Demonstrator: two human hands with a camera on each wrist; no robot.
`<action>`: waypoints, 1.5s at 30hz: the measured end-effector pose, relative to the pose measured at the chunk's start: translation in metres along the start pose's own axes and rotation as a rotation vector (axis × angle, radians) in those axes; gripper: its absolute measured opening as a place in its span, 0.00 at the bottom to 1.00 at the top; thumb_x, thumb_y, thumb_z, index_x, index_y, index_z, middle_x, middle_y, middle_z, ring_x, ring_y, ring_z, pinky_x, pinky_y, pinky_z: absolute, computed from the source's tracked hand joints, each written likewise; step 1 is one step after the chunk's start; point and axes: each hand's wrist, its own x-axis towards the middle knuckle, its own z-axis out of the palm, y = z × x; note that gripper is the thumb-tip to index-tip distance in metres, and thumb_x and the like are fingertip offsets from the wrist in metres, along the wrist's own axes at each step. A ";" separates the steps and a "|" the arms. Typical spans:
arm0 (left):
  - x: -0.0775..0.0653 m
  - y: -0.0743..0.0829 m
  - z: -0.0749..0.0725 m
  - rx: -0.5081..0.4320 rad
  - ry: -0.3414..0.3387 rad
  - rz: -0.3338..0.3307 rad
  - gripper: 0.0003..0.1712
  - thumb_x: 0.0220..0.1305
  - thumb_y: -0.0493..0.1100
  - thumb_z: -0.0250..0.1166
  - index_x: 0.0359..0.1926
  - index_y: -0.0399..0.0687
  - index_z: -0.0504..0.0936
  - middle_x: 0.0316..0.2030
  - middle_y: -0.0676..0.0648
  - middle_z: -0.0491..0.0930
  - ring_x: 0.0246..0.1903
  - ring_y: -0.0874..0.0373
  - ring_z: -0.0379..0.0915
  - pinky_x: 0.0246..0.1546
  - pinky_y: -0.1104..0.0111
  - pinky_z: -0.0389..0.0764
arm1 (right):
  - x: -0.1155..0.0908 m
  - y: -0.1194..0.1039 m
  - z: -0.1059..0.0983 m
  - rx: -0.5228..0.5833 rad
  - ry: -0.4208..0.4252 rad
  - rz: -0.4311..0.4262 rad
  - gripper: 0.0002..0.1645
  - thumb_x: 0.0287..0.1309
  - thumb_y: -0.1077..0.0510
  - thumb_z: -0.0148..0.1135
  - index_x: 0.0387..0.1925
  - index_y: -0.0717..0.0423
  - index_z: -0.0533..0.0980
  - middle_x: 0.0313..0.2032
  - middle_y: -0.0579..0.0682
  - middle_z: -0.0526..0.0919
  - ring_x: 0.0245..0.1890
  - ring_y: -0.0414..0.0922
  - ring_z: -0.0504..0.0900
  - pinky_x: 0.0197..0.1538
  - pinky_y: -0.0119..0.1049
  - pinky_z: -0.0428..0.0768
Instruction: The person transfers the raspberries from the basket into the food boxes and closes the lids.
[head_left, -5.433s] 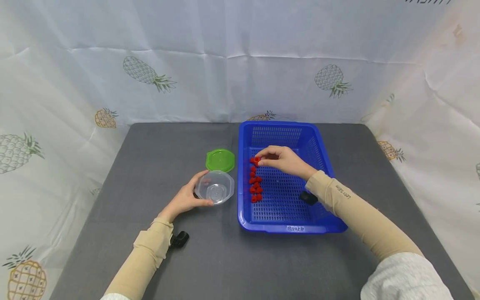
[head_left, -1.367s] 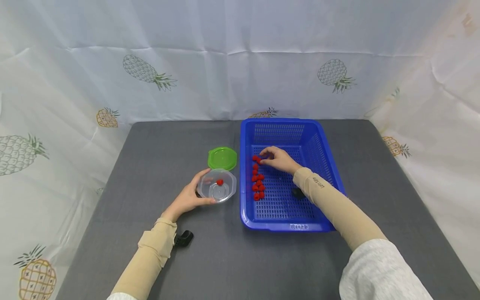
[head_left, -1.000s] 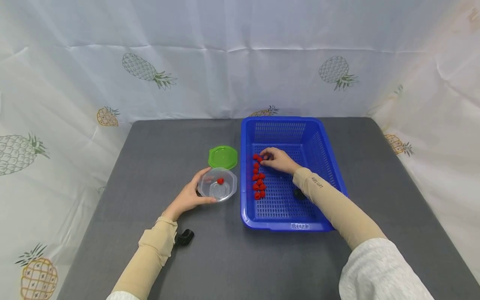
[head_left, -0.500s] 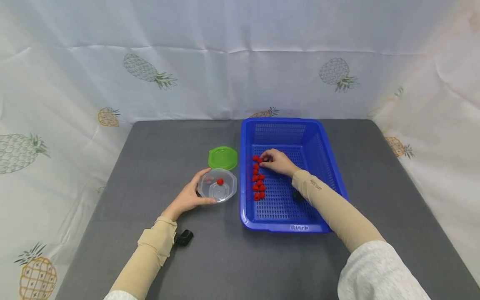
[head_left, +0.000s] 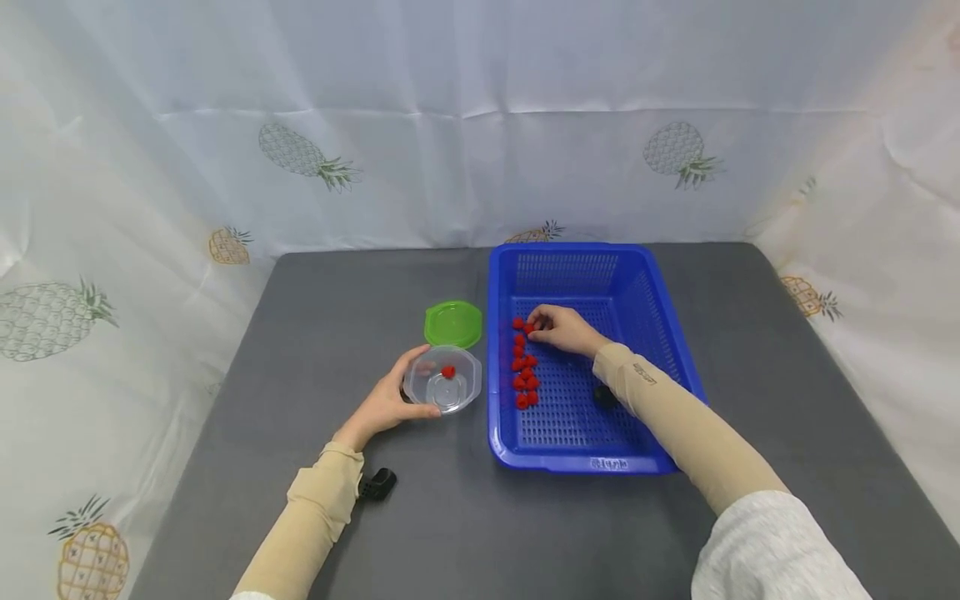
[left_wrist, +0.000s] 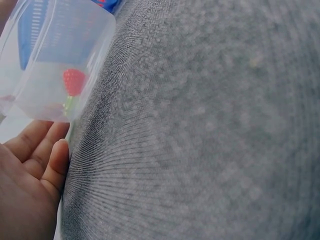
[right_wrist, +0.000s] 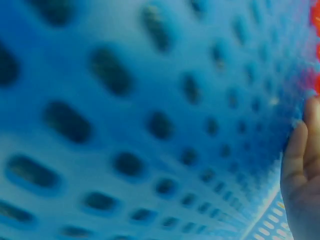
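My left hand grips a clear plastic container, thumb on the near side and fingers on the far side. One red raspberry lies inside it, and it also shows through the wall in the left wrist view, where the fingers curve under the container. Inside the blue basket, my right hand pinches a raspberry between thumb and fingertips, low over the mesh floor. Several other raspberries lie in a loose column along the basket's left side. In the right wrist view the fingertips are partly cut off.
A green lid lies flat on the grey table, behind the container and left of the basket. Black wrist camera mounts stick out from both wrists. A white curtain with pineapple prints hangs behind the table.
Over five seconds, one raspberry has come into the formerly empty container. The right hand is back in the basket, and its fingertips have closed on another raspberry. The left hand keeps its hold.
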 end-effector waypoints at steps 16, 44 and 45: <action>-0.001 -0.001 0.007 -0.019 0.000 -0.016 0.57 0.41 0.47 0.77 0.69 0.64 0.54 0.60 0.46 0.72 0.61 0.48 0.66 0.57 0.51 0.66 | -0.018 -0.027 -0.018 0.092 -0.023 0.015 0.14 0.59 0.54 0.60 0.46 0.53 0.75 0.42 0.51 0.80 0.39 0.46 0.78 0.44 0.39 0.76; -0.009 0.041 -0.006 -0.005 -0.021 -0.052 0.55 0.43 0.41 0.76 0.70 0.52 0.53 0.61 0.38 0.70 0.62 0.41 0.64 0.58 0.48 0.64 | -0.024 -0.108 -0.018 0.407 -0.096 -0.163 0.15 0.58 0.53 0.61 0.47 0.51 0.72 0.41 0.51 0.78 0.41 0.56 0.80 0.41 0.43 0.79; -0.009 0.041 -0.006 -0.005 -0.023 -0.055 0.55 0.44 0.42 0.76 0.70 0.52 0.53 0.61 0.38 0.70 0.62 0.42 0.63 0.59 0.48 0.64 | -0.023 -0.110 -0.017 0.410 -0.100 -0.174 0.16 0.59 0.54 0.61 0.48 0.52 0.72 0.42 0.52 0.77 0.40 0.56 0.80 0.42 0.44 0.79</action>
